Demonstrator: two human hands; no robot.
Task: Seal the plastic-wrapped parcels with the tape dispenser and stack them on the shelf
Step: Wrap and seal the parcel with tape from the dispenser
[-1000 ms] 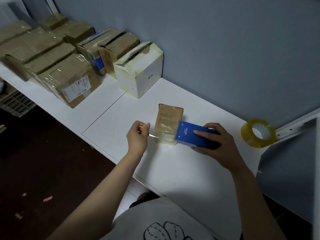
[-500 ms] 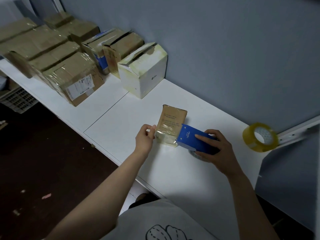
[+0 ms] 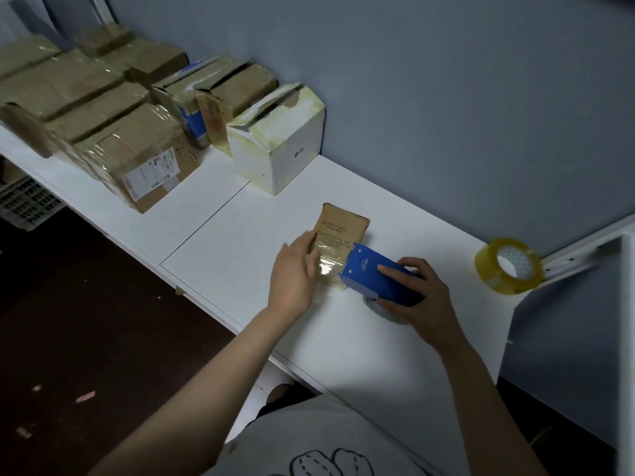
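Observation:
A small brown plastic-wrapped parcel (image 3: 340,231) lies flat on the white shelf (image 3: 240,242). My left hand (image 3: 293,274) rests with straight fingers on the parcel's near left side, over a glossy strip of clear tape. My right hand (image 3: 417,297) grips the blue tape dispenser (image 3: 372,274), whose front end touches the parcel's near right corner. The tape roll under the dispenser is mostly hidden.
A spare roll of clear tape (image 3: 508,266) stands at the right by a metal bracket. A white box (image 3: 278,139) and several taped brown parcels (image 3: 137,156) line the shelf's left part against the grey wall. The dark floor lies below the shelf's front edge.
My left hand, which pinched the pulled tape end left of the parcel, has moved right and now lies flat on the parcel. The dispenser stayed at the parcel's corner.

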